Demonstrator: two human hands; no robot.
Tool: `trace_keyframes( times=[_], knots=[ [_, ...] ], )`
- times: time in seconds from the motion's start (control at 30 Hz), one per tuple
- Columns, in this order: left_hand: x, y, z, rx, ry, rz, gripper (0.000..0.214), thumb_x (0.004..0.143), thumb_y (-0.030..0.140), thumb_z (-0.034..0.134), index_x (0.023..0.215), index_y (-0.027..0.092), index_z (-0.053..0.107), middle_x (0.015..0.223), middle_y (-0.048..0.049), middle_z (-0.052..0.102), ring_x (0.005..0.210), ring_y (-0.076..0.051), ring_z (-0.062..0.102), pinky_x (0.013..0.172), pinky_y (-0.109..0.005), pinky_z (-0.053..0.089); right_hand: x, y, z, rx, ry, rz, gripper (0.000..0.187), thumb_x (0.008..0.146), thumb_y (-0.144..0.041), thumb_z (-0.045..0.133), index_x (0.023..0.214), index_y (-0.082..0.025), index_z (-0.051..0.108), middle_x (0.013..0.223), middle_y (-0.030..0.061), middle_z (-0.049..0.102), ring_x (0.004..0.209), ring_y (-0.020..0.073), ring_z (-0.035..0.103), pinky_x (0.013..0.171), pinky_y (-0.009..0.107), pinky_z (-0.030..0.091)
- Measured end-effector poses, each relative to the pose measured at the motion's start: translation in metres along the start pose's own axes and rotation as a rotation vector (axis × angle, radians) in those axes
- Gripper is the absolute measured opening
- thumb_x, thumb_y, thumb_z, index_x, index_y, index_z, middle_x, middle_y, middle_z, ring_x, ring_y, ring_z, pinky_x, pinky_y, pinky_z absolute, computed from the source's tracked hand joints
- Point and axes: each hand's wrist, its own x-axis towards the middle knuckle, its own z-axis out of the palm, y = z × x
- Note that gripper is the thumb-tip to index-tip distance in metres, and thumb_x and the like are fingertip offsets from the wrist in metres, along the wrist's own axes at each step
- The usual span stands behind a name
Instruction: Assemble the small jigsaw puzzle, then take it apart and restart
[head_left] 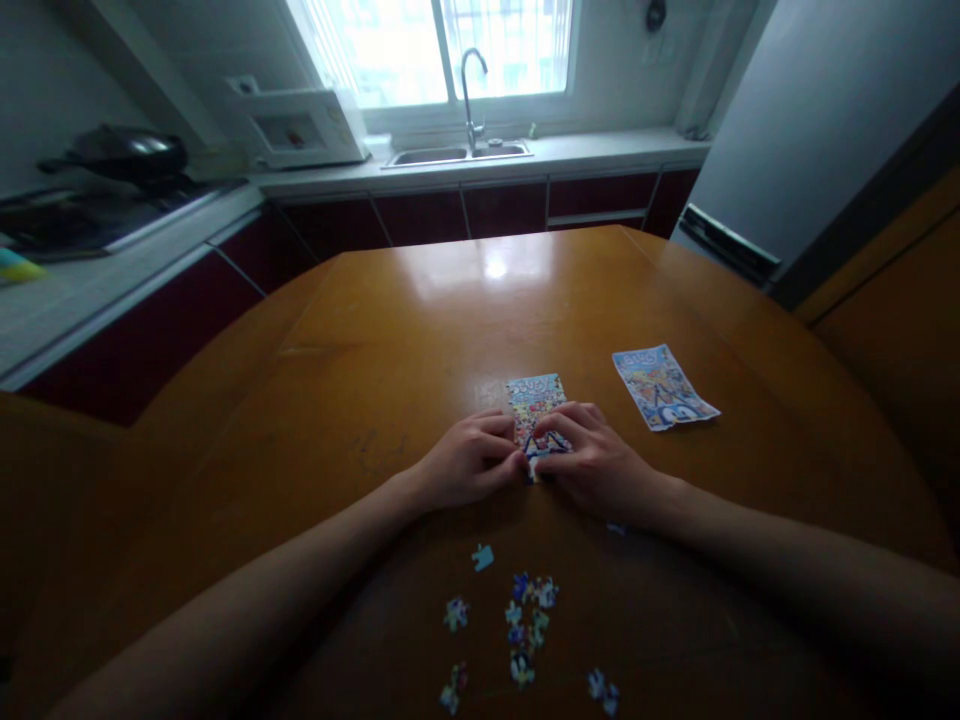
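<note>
A partly assembled jigsaw puzzle (534,395) with a colourful cartoon print lies flat on the wooden table. My left hand (480,458) is closed at its lower left edge, thumb and fingertips pressed against it. From the right, my right hand (596,462) curls over the lower right part, index finger and thumb gripping near the bottom edge. Both hands hide portions of that lower edge. Closer to me, a loose light-blue puzzle piece (483,557) and a cluster of loose pieces (531,610) lie on the table. Another piece (616,528) shows under my right wrist.
A creased printed picture sheet (664,388) lies right of the puzzle. More loose pieces (603,690) are near the front of the table (450,310). Beyond stand a counter with a sink (431,156), a microwave (307,128), a stove with a wok (131,155), and a refrigerator (817,130).
</note>
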Motion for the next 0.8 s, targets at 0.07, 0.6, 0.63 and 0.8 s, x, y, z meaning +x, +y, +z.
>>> trace_keyframes(
  times=[0.07, 0.6, 0.63, 0.8],
  knots=[
    [0.0, -0.0005, 0.0004, -0.002, -0.001, -0.001, 0.034, 0.098, 0.024, 0.051, 0.07, 0.016, 0.068, 0.076, -0.0037, 0.058, 0.077, -0.015, 0.05, 0.073, -0.03, 0.043, 0.0006, -0.0017, -0.0018, -0.06, -0.016, -0.047, 0.013, 0.091, -0.021, 0.062, 0.094, -0.027, 0.073, 0.121, 0.007, 0.063, 0.117, 0.0273, 0.049, 0.1, 0.047, 0.038],
    [-0.0008, 0.0016, -0.0015, 0.003, 0.03, -0.027, 0.035, 0.101, 0.026, 0.046, 0.076, 0.016, 0.069, 0.074, -0.0033, 0.054, 0.076, -0.015, 0.049, 0.069, -0.029, 0.041, 0.0037, 0.0027, 0.0012, 0.344, 0.213, 0.31, 0.026, 0.086, -0.004, 0.055, 0.085, -0.022, 0.073, 0.093, 0.0049, 0.067, 0.098, 0.0214, 0.056, 0.089, 0.041, 0.046],
    [-0.0013, 0.0009, -0.0013, -0.003, 0.054, -0.027, 0.035, 0.101, 0.026, 0.046, 0.078, 0.016, 0.07, 0.074, -0.0031, 0.054, 0.075, -0.015, 0.049, 0.068, -0.028, 0.041, 0.0036, 0.0032, 0.0015, 0.353, 0.22, 0.317, 0.027, 0.086, -0.003, 0.055, 0.084, -0.023, 0.073, 0.093, 0.0045, 0.067, 0.098, 0.0212, 0.056, 0.089, 0.041, 0.046],
    [-0.0024, -0.001, -0.0005, 0.008, 0.04, -0.031, 0.036, 0.1, 0.026, 0.048, 0.073, 0.015, 0.068, 0.073, -0.0026, 0.052, 0.075, -0.014, 0.048, 0.069, -0.029, 0.039, 0.0032, 0.0056, 0.0043, 0.395, 0.25, 0.343, 0.032, 0.083, 0.001, 0.053, 0.079, -0.023, 0.073, 0.091, 0.0036, 0.067, 0.096, 0.0202, 0.056, 0.087, 0.039, 0.047]
  ],
)
